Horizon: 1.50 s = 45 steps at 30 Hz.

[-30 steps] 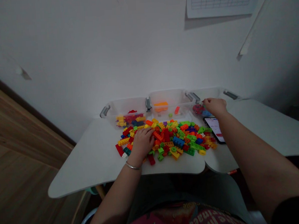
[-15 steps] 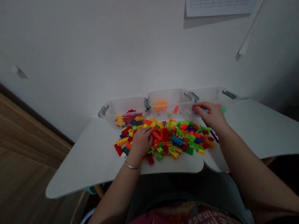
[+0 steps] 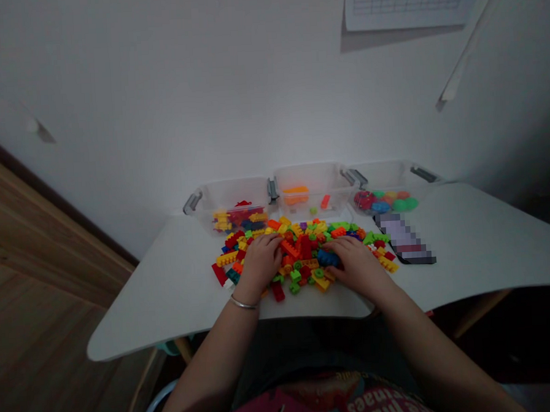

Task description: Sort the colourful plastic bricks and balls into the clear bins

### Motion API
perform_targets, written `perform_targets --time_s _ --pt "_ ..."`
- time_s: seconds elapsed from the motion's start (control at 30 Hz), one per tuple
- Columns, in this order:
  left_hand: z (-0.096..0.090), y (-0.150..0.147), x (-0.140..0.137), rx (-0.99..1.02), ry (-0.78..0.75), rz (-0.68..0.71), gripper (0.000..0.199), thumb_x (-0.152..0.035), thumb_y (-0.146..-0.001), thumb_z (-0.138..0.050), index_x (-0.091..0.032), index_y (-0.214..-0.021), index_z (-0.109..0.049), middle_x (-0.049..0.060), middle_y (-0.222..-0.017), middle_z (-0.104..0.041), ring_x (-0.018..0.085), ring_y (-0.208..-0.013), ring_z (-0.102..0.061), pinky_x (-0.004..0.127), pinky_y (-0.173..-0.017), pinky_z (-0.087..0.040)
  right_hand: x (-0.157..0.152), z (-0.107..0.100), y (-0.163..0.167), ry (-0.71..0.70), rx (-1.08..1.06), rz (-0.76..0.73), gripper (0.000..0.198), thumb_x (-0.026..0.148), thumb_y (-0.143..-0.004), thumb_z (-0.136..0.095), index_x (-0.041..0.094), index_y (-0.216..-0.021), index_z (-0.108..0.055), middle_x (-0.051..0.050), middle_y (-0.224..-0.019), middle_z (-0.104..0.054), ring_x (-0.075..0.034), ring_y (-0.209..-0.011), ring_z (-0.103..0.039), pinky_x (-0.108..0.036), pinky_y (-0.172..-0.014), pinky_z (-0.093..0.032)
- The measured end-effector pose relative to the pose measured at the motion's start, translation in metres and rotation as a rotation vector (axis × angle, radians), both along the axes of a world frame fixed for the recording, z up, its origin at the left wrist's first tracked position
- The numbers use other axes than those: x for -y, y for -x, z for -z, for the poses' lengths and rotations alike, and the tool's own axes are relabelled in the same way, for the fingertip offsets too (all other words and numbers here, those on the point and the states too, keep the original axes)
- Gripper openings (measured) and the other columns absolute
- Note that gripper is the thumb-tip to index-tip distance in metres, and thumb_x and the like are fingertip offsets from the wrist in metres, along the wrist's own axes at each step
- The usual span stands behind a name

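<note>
Bricks of studded plastic [image 3: 309, 264] lie heaped on the white bench [image 3: 168, 285], before a row of clear tubs: the left tub [image 3: 232, 193], the middle tub [image 3: 322, 177] and the right tub [image 3: 384, 175]. Both hands are at the heap, so the step in hand looks like picking through it. A blue brick [image 3: 327, 258] sits between the thumb and fingertips of the right hand [image 3: 358, 266]; whether they press on it I cannot tell. Taking it up would call for closing thumb and fingers across its sides and lifting it free of its neighbours. The right forearm slants in from the lower right, palm down, fingers pointing leftward across the heap. The left hand [image 3: 262, 259] rests palm down on the heap's left part, fingers bent beside an orange brick [image 3: 290, 249]; their undersides are hidden, so any grasp is unclear.
</note>
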<state>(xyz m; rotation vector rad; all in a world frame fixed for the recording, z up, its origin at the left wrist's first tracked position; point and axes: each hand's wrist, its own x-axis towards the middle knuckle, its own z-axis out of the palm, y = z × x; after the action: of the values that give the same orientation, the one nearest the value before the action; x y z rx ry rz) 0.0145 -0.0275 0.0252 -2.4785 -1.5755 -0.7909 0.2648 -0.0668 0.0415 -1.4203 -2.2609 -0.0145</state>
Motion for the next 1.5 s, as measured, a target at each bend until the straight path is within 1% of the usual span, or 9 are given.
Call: perform_targets --time_s 0.2,0.6,0.9,1.0,1.1,1.2,1.3,1.4,1.5 --pt "-0.001 0.001 0.0 0.012 0.0 0.0 0.03 -0.017 -0.087 -0.055 -0.017 -0.115 -0.067 0.009 -0.12 -0.068 0.024 -0.112 -0.06 0.043 -0.102 -0.048 -0.004 0.006 -0.002 -0.016 -0.01 0.069 0.023 0.029 -0.08 -0.066 0.02 -0.101 -0.068 -0.009 -0.109 -0.068 -0.028 -0.107 -0.056 -0.043 -0.095 -0.044" --pt "0.0 0.001 -0.001 0.018 -0.002 0.001 0.029 -0.016 -0.086 -0.056 -0.017 -0.113 -0.067 0.009 -0.118 -0.068 0.024 -0.11 -0.061 0.044 -0.1 -0.05 -0.014 0.009 -0.001 0.012 -0.122 0.193 0.026 0.034 -0.088 -0.058 0.018 -0.104 -0.071 -0.01 -0.099 -0.072 -0.028 -0.097 -0.062 -0.043 -0.088 -0.047" --pt "0.0 0.0 0.0 0.018 -0.002 -0.004 0.029 -0.017 -0.087 -0.055 -0.017 -0.113 -0.067 0.009 -0.117 -0.068 0.024 -0.11 -0.06 0.043 -0.1 -0.049 -0.019 0.008 0.001 0.051 -0.23 0.158 0.029 0.031 -0.087 -0.055 0.017 -0.107 -0.07 -0.012 -0.107 -0.071 -0.028 -0.102 -0.062 -0.045 -0.093 -0.046" --pt "-0.001 0.0 0.0 0.022 -0.006 0.0 0.028 -0.017 -0.087 -0.055 -0.018 -0.112 -0.067 0.008 -0.117 -0.069 0.024 -0.11 -0.061 0.042 -0.1 -0.049 -0.021 0.009 0.0 0.076 -0.363 0.155 0.03 0.032 -0.085 -0.053 0.017 -0.106 -0.069 -0.012 -0.105 -0.071 -0.029 -0.102 -0.062 -0.047 -0.093 -0.047" --pt "-0.001 -0.001 0.001 0.023 -0.016 0.005 0.028 -0.016 -0.086 -0.054 -0.018 -0.11 -0.068 0.008 -0.116 -0.069 0.024 -0.11 -0.061 0.042 -0.1 -0.05 -0.027 0.01 -0.003 0.123 -0.605 0.128 0.031 0.036 -0.085 -0.051 0.021 -0.107 -0.065 -0.01 -0.104 -0.071 -0.026 -0.099 -0.064 -0.045 -0.091 -0.049" --pt "-0.001 0.0 0.001 0.023 -0.02 0.004 0.027 -0.017 -0.087 -0.054 -0.018 -0.11 -0.068 0.009 -0.116 -0.069 0.024 -0.109 -0.061 0.042 -0.099 -0.05 -0.038 0.007 -0.007 0.144 -0.856 0.101 0.034 0.04 -0.083 -0.054 0.022 -0.112 -0.058 -0.008 -0.1 -0.069 -0.022 -0.091 -0.066 -0.039 -0.083 -0.054" --pt "-0.001 0.001 0.002 0.027 -0.014 0.005 0.027 -0.017 -0.087 -0.053 -0.017 -0.11 -0.068 0.009 -0.116 -0.069 0.025 -0.109 -0.061 0.043 -0.099 -0.05 -0.056 -0.004 -0.014 0.006 -0.942 0.146 0.036 0.044 -0.077 -0.062 0.023 -0.106 -0.053 -0.008 -0.102 -0.066 -0.021 -0.092 -0.064 -0.035 -0.076 -0.055" --pt "-0.001 0.002 0.002 0.031 -0.007 0.009 0.027 -0.017 -0.087 -0.053 -0.017 -0.11 -0.068 0.01 -0.116 -0.069 0.025 -0.109 -0.061 0.043 -0.099 -0.05 -0.077 -0.023 -0.021 -0.179 -0.88 0.214 0.033 0.043 -0.078 -0.063 0.023 -0.102 -0.052 -0.007 -0.103 -0.065 -0.02 -0.091 -0.063 -0.035 -0.077 -0.054" --pt "0.0 0.004 0.002 0.029 -0.005 0.007 0.027 -0.018 -0.087 -0.053 -0.017 -0.11 -0.068 0.01 -0.117 -0.068 0.025 -0.109 -0.061 0.043 -0.098 -0.05 -0.099 -0.043 -0.026 -0.275 -0.793 0.22 0.029 0.037 -0.079 -0.06 0.022 -0.104 -0.055 -0.007 -0.104 -0.065 -0.02 -0.091 -0.063 -0.037 -0.079 -0.053"
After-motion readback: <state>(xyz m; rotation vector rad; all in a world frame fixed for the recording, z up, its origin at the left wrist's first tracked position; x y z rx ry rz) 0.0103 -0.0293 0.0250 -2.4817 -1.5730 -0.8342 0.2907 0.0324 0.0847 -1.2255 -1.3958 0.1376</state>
